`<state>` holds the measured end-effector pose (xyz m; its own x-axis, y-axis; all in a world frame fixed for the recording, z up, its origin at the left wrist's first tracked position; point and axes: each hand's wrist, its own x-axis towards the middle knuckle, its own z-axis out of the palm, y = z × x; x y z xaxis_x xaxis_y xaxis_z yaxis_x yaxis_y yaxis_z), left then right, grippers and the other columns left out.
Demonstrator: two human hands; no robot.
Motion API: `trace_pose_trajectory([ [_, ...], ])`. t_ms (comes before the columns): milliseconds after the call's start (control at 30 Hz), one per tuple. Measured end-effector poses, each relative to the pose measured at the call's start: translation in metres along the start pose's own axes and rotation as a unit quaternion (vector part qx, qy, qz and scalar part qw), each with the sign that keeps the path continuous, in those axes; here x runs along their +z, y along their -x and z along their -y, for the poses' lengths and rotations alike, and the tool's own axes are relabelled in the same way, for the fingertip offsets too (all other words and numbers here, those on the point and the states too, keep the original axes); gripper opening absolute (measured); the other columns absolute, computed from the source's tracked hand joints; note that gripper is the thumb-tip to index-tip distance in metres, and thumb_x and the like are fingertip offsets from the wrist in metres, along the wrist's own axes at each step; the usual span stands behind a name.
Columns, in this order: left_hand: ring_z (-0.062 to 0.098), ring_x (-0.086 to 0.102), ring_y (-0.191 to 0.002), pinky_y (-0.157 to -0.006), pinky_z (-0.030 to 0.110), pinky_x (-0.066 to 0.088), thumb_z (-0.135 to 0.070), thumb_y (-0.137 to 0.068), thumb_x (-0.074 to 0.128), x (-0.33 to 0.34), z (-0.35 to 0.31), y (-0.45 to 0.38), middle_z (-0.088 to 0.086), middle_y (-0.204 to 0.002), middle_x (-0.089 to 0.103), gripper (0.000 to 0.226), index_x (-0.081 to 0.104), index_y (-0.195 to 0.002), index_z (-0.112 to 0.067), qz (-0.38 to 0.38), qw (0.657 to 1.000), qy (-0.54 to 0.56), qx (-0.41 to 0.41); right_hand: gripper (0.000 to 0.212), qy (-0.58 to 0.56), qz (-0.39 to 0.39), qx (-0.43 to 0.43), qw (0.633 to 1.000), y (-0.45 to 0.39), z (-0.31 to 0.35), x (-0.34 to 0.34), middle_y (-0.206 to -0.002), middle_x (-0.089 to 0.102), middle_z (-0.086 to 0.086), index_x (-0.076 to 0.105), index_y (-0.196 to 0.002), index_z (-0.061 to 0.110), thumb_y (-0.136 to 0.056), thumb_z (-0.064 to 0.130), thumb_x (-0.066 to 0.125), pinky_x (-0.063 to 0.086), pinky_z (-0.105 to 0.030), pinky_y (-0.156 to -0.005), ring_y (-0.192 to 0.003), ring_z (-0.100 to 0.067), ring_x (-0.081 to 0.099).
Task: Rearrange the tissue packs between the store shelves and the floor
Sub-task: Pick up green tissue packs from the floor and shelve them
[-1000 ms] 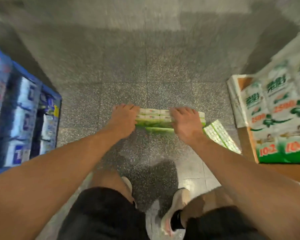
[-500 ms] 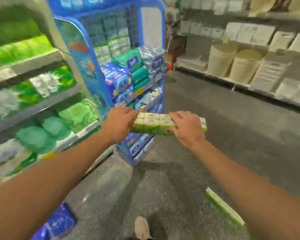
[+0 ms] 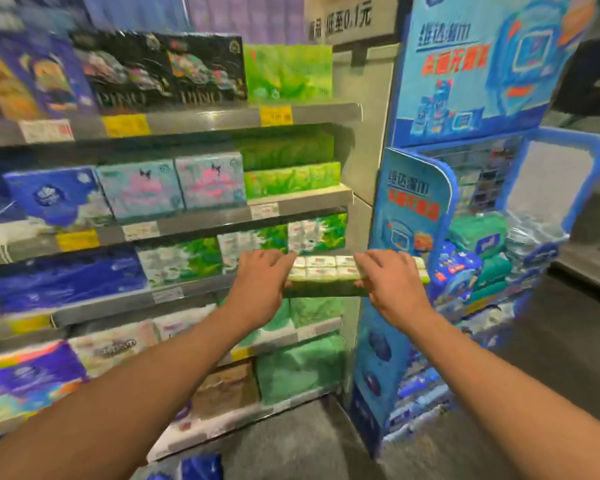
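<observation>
Head view: the store shelves fill the left and middle, their metal front edges running in tiers with price tags clipped along them. Their right end stops at a pale upright panel; just beside that stands a blue display rack stocked with blue and green packets. Grey floor shows below the lowest shelf edge and runs off to the right past the rack, where the aisle lies open.

A long green-and-white tissue pack, made of small packets in rows, is held level in the air in front of the right end of the shelves, at the height of the third shelf edge from the top. It hangs over the gap where shelf end and rack meet; whether it touches the shelf edge cannot be told through the blur.

The left hand grips the pack's left end, fingers curled over its top and palm down. The right hand grips nearer the right end, fingers bent over the top, a short stretch of pack sticking out beyond it toward the rack. Both forearms reach up from the bottom corners.

Green tissue packs sit on the shelf above, at its right end, with dim open room over them.
</observation>
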<state>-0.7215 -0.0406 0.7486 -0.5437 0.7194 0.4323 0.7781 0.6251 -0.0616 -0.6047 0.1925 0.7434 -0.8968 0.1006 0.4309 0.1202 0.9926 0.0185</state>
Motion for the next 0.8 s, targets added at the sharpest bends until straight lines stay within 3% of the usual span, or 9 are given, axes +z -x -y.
trace_pose_trajectory([
  [133,0.033,0.049,-0.115,-0.095,0.041,0.035,-0.011,-0.083,0.059,0.004,0.059,-0.067,0.010,-0.130,0.056,0.057,0.049,-0.138,-0.016,-0.024,1.000,-0.001,-0.004,0.048,0.009,-0.056,0.003,0.998,-0.089,-0.003,0.018,-0.122,0.060,-0.004,0.054,-0.133,0.020,-0.086,0.025,0.061,0.034,-0.047,-0.096,-0.113,-0.030,0.054],
  [233,0.034,0.051,-0.108,-0.089,0.039,0.035,-0.007,-0.082,0.061,0.007,0.089,-0.124,0.013,-0.118,0.060,0.049,0.055,-0.131,-0.012,-0.061,0.998,0.012,0.004,0.053,0.028,-0.064,0.029,0.997,-0.148,-0.014,0.030,-0.130,0.056,-0.004,0.048,-0.138,0.022,-0.086,0.018,0.059,0.027,-0.052,-0.105,-0.120,-0.029,0.049],
  [400,0.036,0.053,-0.096,-0.081,0.038,0.034,-0.006,-0.085,0.059,0.029,0.129,-0.227,0.015,-0.103,0.062,0.034,0.060,-0.119,-0.007,-0.130,0.991,0.010,0.000,0.057,0.047,-0.128,0.037,0.990,-0.257,-0.057,0.059,-0.130,0.053,-0.005,0.046,-0.136,0.023,-0.084,0.019,0.068,0.022,-0.060,-0.108,-0.122,-0.028,0.047],
  [500,0.035,0.050,-0.103,-0.089,0.042,0.036,-0.001,-0.082,0.060,0.048,0.146,-0.267,0.014,-0.115,0.062,0.045,0.059,-0.126,-0.009,-0.159,0.986,0.010,-0.055,0.057,0.016,-0.139,0.024,0.990,-0.322,-0.073,0.078,-0.135,0.050,-0.007,0.047,-0.138,0.021,-0.085,0.015,0.066,0.018,-0.060,-0.111,-0.130,-0.028,0.042],
  [600,0.036,0.052,-0.098,-0.082,0.040,0.037,-0.006,-0.084,0.059,0.063,0.166,-0.305,0.014,-0.111,0.062,0.038,0.060,-0.122,-0.012,-0.134,0.986,-0.007,-0.098,0.049,-0.017,-0.137,0.014,0.990,-0.376,-0.083,0.098,-0.136,0.049,-0.008,0.049,-0.136,0.020,-0.089,0.014,0.062,0.013,-0.060,-0.113,-0.134,-0.028,0.038],
  [700,0.043,0.057,-0.088,-0.073,0.043,0.042,-0.021,-0.092,0.054,0.070,0.185,-0.336,0.022,-0.095,0.063,0.019,0.061,-0.105,-0.010,-0.091,0.981,-0.038,-0.170,0.026,-0.030,-0.137,0.013,0.990,-0.419,-0.087,0.115,-0.116,0.057,-0.012,0.055,-0.120,0.018,-0.095,0.027,0.053,0.020,-0.062,-0.111,-0.116,-0.033,0.049],
  [800,0.045,0.061,-0.086,-0.068,0.042,0.046,-0.019,-0.089,0.056,0.077,0.196,-0.347,0.026,-0.092,0.066,0.017,0.064,-0.098,-0.008,-0.047,0.971,-0.065,-0.227,0.023,-0.020,-0.106,0.030,0.994,-0.444,-0.084,0.132,-0.099,0.065,-0.016,0.064,-0.104,0.015,-0.097,0.031,0.049,0.021,-0.061,-0.109,-0.101,-0.037,0.058],
])
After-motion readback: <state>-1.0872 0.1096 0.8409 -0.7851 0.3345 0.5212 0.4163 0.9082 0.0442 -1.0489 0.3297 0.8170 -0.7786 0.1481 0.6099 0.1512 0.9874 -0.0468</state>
